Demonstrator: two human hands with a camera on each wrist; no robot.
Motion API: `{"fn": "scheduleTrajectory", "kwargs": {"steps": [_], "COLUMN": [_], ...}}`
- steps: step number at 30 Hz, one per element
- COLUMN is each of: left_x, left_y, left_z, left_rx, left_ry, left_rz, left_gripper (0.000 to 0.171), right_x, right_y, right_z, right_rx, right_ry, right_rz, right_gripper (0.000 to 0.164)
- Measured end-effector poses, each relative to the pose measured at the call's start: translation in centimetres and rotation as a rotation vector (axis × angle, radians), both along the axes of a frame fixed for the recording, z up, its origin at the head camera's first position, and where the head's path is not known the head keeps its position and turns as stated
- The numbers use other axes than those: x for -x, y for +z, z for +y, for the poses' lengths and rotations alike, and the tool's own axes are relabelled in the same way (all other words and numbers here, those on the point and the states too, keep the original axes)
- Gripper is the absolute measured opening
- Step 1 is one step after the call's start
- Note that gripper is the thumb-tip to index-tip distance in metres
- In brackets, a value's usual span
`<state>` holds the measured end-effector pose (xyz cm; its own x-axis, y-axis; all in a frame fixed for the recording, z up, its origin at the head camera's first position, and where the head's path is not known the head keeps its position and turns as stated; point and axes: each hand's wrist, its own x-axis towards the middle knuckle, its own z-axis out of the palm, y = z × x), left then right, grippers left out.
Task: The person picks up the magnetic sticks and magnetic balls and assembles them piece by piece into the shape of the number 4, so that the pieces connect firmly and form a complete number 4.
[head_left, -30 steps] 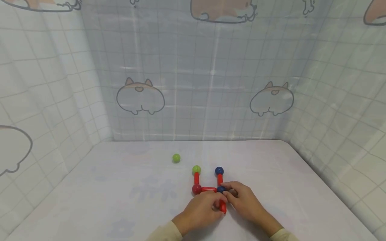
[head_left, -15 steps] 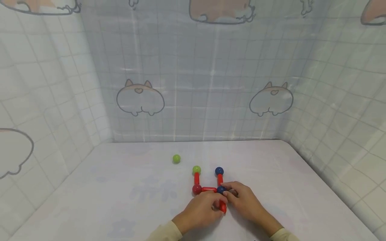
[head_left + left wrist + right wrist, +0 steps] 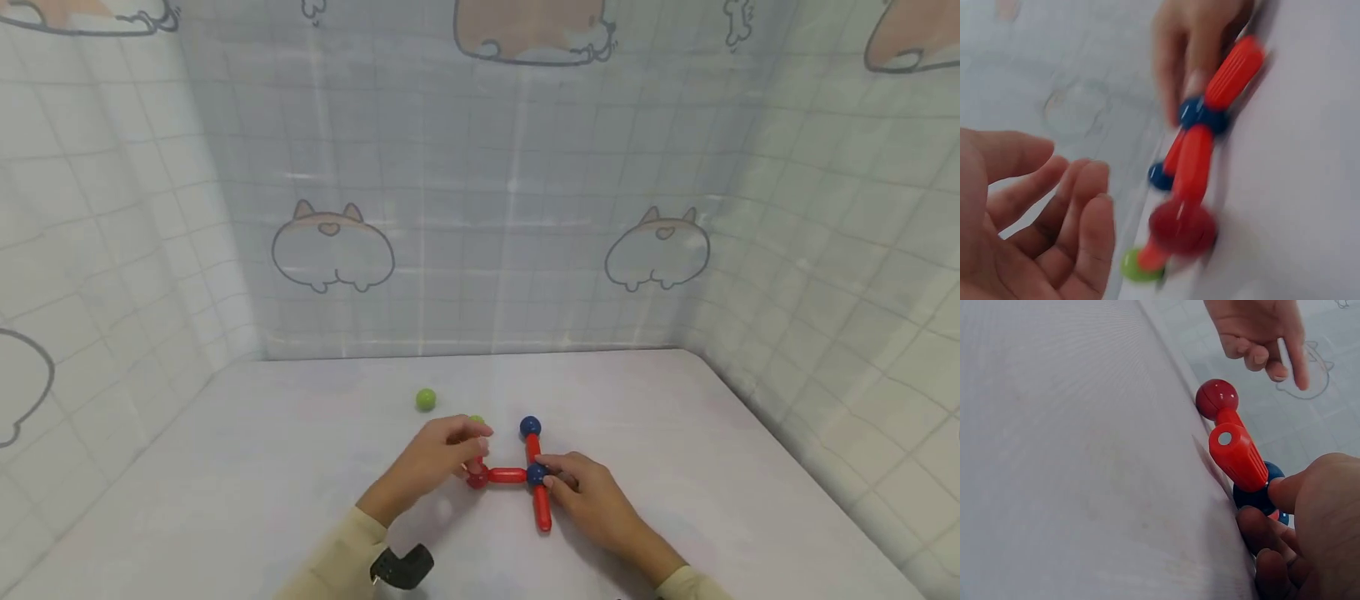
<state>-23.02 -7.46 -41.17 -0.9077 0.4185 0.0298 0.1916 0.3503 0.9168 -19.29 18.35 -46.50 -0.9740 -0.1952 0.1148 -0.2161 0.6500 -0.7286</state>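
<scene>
A figure of red magnetic rods and balls lies on the table. My right hand [image 3: 596,504] pinches its middle blue ball [image 3: 536,476] between thumb and fingers. From that ball one red rod [image 3: 542,510] points toward me, its near end bare. Another runs away to a far blue ball [image 3: 530,427], and a crosswise rod [image 3: 507,476] leads left to a dark red ball [image 3: 1184,228]. Beyond the dark red ball a short rod ends in a green ball [image 3: 1140,266]. My left hand [image 3: 431,458], fingers loosely bent and holding nothing, hovers by the dark red ball and partly hides that side.
A loose green ball [image 3: 426,400] lies farther back on the white table [image 3: 300,467], left of the figure. Patterned curtain walls [image 3: 480,208] enclose the back and both sides. A black wrist device [image 3: 402,567] shows at the left sleeve.
My left hand has left the near red rod and moved left and away from me, over the dark red ball's side. The right hand keeps its pinch on the middle blue ball.
</scene>
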Motion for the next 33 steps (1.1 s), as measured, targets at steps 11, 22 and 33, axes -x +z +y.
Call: {"fn": "scheduleTrajectory", "kwargs": {"steps": [11,22,33], "left_x": [6.1,9.5,10.3], "left_y": [-1.0,-1.4,-3.6], "left_z": [-5.8,-5.9,-4.9], "left_rx": [-0.039,0.131,0.218], "left_ry": [0.336,0.488,0.551], "left_rz": [-0.031,0.056,0.093], "left_gripper": [0.031,0.033,0.049], "right_x": [-0.1,-0.1,0.2], "right_y": [0.4,0.5,-0.1], "right_z": [-0.4,-0.1,-0.1], "right_rx": [-0.021,-0.021,-0.005], "right_ry": [-0.019,-0.034,0.004], "right_rz": [-0.002,-0.005,-0.014], "right_gripper": [0.037,0.037,0.036]}}
